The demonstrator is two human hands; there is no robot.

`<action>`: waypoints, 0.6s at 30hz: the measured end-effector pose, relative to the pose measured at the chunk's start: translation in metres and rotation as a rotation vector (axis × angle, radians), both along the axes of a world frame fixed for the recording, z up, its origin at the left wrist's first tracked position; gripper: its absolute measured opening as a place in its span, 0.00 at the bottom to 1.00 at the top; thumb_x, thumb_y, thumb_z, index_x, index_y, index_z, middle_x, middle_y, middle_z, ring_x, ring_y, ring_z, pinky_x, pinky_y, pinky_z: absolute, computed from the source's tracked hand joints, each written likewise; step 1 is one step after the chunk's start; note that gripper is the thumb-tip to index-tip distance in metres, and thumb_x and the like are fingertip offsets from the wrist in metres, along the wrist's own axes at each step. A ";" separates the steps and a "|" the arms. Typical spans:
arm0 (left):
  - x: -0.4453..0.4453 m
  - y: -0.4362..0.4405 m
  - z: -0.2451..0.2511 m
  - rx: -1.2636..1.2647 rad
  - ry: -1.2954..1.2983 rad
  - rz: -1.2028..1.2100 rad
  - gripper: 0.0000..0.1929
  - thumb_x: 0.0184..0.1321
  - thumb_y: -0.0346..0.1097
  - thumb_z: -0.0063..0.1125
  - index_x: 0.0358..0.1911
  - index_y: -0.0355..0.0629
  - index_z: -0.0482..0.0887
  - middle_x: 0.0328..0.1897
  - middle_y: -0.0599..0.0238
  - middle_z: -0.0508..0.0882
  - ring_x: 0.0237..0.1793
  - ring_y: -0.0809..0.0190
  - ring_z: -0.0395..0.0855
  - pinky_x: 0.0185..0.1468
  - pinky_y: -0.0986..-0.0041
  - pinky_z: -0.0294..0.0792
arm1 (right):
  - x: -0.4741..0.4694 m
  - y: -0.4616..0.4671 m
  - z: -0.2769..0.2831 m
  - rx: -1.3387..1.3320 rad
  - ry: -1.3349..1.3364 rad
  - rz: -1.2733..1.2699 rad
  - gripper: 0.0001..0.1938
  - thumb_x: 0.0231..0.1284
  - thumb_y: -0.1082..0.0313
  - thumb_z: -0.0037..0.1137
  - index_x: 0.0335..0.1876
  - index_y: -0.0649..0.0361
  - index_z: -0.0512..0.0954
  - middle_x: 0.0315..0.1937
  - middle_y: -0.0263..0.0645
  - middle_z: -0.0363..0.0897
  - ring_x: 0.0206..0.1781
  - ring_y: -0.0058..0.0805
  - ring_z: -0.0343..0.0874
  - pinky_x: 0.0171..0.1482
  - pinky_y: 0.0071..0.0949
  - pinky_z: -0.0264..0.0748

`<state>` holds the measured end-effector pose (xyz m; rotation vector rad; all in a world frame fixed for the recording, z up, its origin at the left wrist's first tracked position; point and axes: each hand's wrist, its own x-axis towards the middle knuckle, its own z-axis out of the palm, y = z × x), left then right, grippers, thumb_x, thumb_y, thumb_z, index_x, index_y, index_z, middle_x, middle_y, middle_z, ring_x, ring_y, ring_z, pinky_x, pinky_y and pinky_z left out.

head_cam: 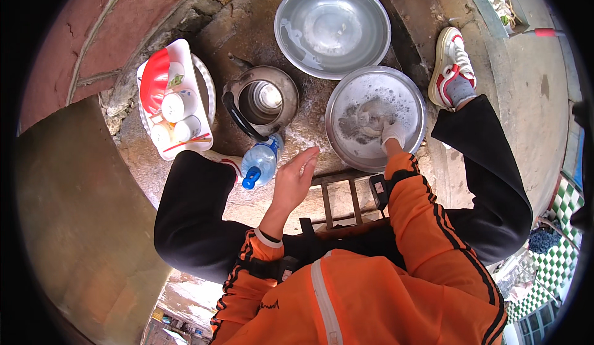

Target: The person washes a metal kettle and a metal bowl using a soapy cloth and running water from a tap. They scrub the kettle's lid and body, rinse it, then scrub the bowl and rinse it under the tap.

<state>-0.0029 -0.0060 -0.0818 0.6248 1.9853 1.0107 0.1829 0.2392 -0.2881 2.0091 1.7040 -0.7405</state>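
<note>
My right hand (pixel 393 136), in a white glove, reaches into a metal basin of soapy water (pixel 330 134). Its fingers dip into cloudy, bubbly water, where a pale rounded form (pixel 371 115) shows; what it is, and whether I grip it, is unclear. My left hand (pixel 294 178) is bare and hovers between the basin and a clear plastic bottle (pixel 262 162) with a blue cap, its fingers stretched out and nothing held. Beyond the bottle stands a lidless metal kettle (pixel 290 92) with a black handle. Behind the soapy basin, a larger metal basin (pixel 380 29) holds clear water.
At the left, a white tray (pixel 185 50) carries a red bowl (pixel 155 80), several white cups (pixel 176 107) and chopsticks (pixel 188 142); it rests over a white scalloped-rim container (pixel 209 78). A wooden-framed seat (pixel 341 201) is under me. A brown panel (pixel 88 224) stands left.
</note>
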 end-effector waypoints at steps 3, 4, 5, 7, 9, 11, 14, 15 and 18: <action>0.001 0.000 0.003 0.008 0.020 -0.003 0.14 0.72 0.34 0.55 0.56 0.37 0.84 0.53 0.52 0.88 0.56 0.55 0.86 0.57 0.70 0.75 | -0.017 0.000 0.020 -0.037 0.101 -0.014 0.20 0.64 0.50 0.60 0.53 0.55 0.80 0.53 0.50 0.83 0.57 0.50 0.82 0.56 0.43 0.78; 0.002 0.000 0.004 0.006 0.025 0.004 0.14 0.72 0.34 0.55 0.56 0.37 0.84 0.53 0.52 0.88 0.56 0.55 0.86 0.57 0.70 0.75 | -0.022 0.000 0.027 0.001 0.130 0.072 0.18 0.65 0.51 0.60 0.51 0.55 0.79 0.51 0.50 0.84 0.55 0.50 0.82 0.55 0.43 0.78; 0.002 -0.001 0.006 0.026 0.033 -0.004 0.14 0.72 0.34 0.55 0.56 0.37 0.84 0.53 0.52 0.88 0.56 0.55 0.86 0.57 0.70 0.75 | -0.026 0.002 0.034 0.050 0.165 0.158 0.17 0.65 0.52 0.60 0.49 0.55 0.79 0.49 0.49 0.84 0.54 0.50 0.82 0.53 0.43 0.77; 0.003 -0.003 0.009 0.078 0.052 -0.007 0.14 0.72 0.34 0.55 0.56 0.37 0.84 0.53 0.52 0.88 0.56 0.56 0.86 0.57 0.70 0.75 | -0.030 0.008 0.050 0.204 0.320 0.278 0.12 0.62 0.61 0.62 0.46 0.56 0.78 0.44 0.47 0.82 0.48 0.49 0.81 0.50 0.43 0.76; 0.004 -0.004 0.011 0.077 0.067 -0.028 0.17 0.72 0.35 0.56 0.61 0.36 0.80 0.56 0.52 0.87 0.57 0.56 0.86 0.58 0.71 0.74 | -0.033 0.017 0.069 0.355 0.491 0.401 0.09 0.58 0.70 0.64 0.43 0.56 0.77 0.38 0.44 0.81 0.43 0.48 0.80 0.47 0.42 0.75; 0.006 -0.004 0.013 0.091 -0.008 -0.001 0.23 0.73 0.38 0.55 0.66 0.36 0.72 0.60 0.51 0.84 0.59 0.55 0.85 0.59 0.70 0.74 | -0.033 0.027 0.092 0.384 0.651 0.485 0.13 0.49 0.80 0.62 0.41 0.56 0.76 0.40 0.43 0.79 0.45 0.45 0.79 0.48 0.39 0.75; 0.012 0.002 0.017 0.086 -0.328 0.135 0.34 0.74 0.47 0.52 0.75 0.36 0.56 0.70 0.48 0.75 0.64 0.51 0.80 0.61 0.64 0.74 | -0.036 0.033 0.129 0.465 0.925 0.665 0.18 0.39 0.86 0.60 0.38 0.57 0.76 0.43 0.41 0.79 0.49 0.43 0.80 0.51 0.35 0.75; 0.015 0.004 0.019 0.072 -0.473 0.200 0.38 0.74 0.51 0.51 0.77 0.37 0.50 0.74 0.47 0.70 0.66 0.50 0.78 0.61 0.60 0.74 | -0.038 0.031 0.141 0.507 0.993 0.704 0.18 0.39 0.87 0.60 0.38 0.57 0.76 0.43 0.41 0.79 0.49 0.44 0.80 0.52 0.35 0.75; 0.016 0.008 0.029 0.109 -0.843 0.302 0.44 0.74 0.60 0.45 0.79 0.39 0.40 0.79 0.44 0.61 0.69 0.48 0.74 0.63 0.54 0.74 | -0.042 0.015 0.176 0.641 1.133 0.828 0.18 0.39 0.87 0.60 0.37 0.57 0.76 0.44 0.41 0.80 0.50 0.43 0.80 0.55 0.35 0.76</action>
